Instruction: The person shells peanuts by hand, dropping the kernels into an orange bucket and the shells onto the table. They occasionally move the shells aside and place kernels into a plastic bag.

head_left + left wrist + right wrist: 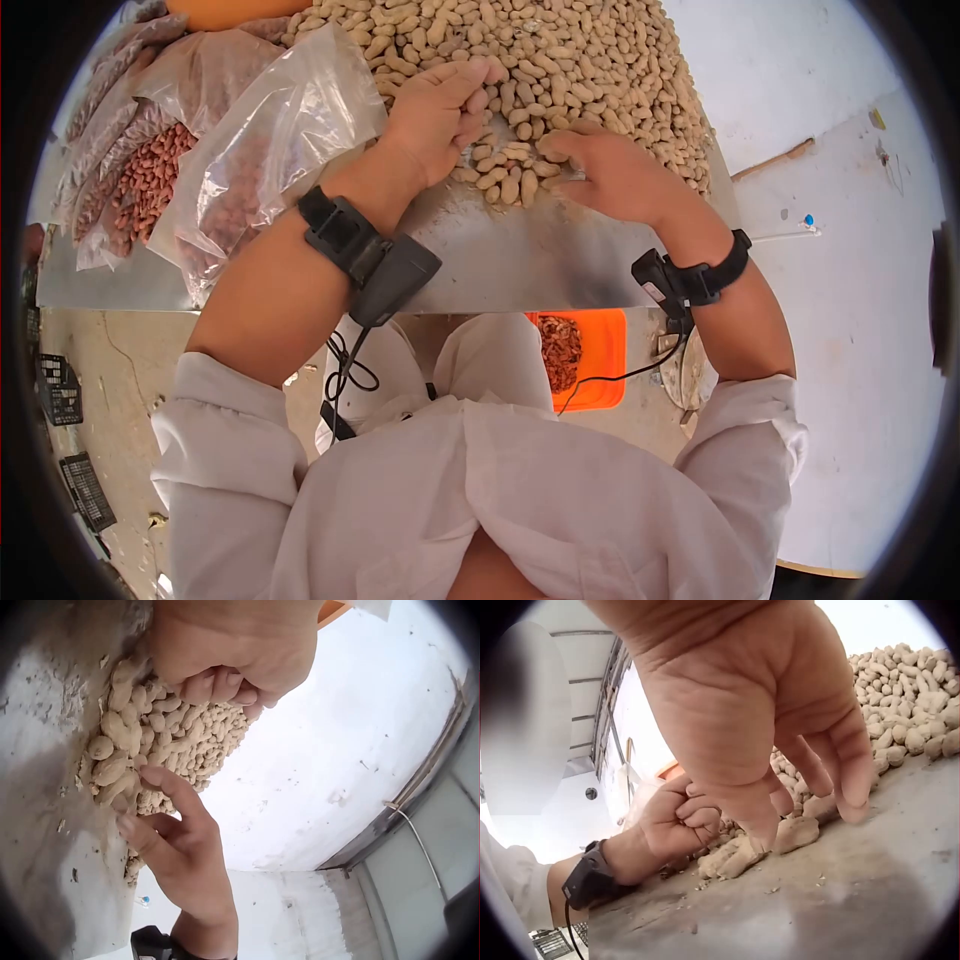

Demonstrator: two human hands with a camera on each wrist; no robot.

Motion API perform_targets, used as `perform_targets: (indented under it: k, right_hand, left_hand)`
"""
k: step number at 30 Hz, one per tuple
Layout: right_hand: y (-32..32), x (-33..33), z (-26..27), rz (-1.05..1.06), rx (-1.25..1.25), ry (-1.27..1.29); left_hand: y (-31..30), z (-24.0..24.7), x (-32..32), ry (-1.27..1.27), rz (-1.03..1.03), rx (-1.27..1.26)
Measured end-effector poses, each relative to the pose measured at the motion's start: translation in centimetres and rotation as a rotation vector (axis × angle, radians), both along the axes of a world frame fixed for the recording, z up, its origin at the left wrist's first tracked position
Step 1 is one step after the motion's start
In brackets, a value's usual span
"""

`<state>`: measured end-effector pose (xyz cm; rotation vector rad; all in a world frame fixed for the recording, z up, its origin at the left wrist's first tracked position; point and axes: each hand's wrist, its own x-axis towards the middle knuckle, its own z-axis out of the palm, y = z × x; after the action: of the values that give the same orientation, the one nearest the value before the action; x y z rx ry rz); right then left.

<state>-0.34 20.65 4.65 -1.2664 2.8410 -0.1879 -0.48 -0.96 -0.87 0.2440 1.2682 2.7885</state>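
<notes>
A large heap of unshelled peanuts [600,70] covers the far part of a metal table [470,260], with a small group of peanuts [510,175] at its near edge. My left hand [435,115] is over the heap's left side, its fingers curled in toward the palm; the inside of the palm is hidden. From the right, my right hand [620,175] reaches to the small group, thumb and fingers apart. In the right wrist view its thumb tip is right at a peanut [796,834] on the tabletop, and the other fingers point down beside the heap.
Clear plastic bags [270,140] lie left of the heap, one showing red shelled peanuts [155,180]. An orange container [235,12] stands behind them. Below the table edge is an orange bin [600,360] with reddish contents. Black crates [88,490] sit on the floor at left.
</notes>
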Motion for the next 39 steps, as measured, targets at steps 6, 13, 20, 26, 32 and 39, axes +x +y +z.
perform_targets:
  k: [6,13,20,26,32,39]
  right_hand:
    - [-0.4,-2.4,-1.0,0.029,0.048,-0.102]
    - [-2.0,-2.7,0.0,-0.054,-0.056,-0.167]
    - [-2.8,-3.4,0.7,-0.173,-0.145,-0.226]
    - [-2.4,-2.6,0.6,-0.025,-0.001,-0.125]
    - [-1.6,-2.1,-0.8,0.043,0.020,0.023]
    - [-1.7,-2.3,-0.5,0.022,-0.122,-0.049]
  left_hand:
    - [0.4,0.4,0.3,-0.016,0.022,-0.013]
    - [0.1,0.3,0.1,-0.030,0.035,0.001]
    - [0.3,0.4,0.1,-0.042,0.052,-0.008]
    - [0.3,0.3,0.0,-0.046,0.047,-0.002]
    - [0.3,0.3,0.0,-0.044,0.056,-0.011]
    - [0.3,0.7,0.3,-0.062,0.060,-0.019]
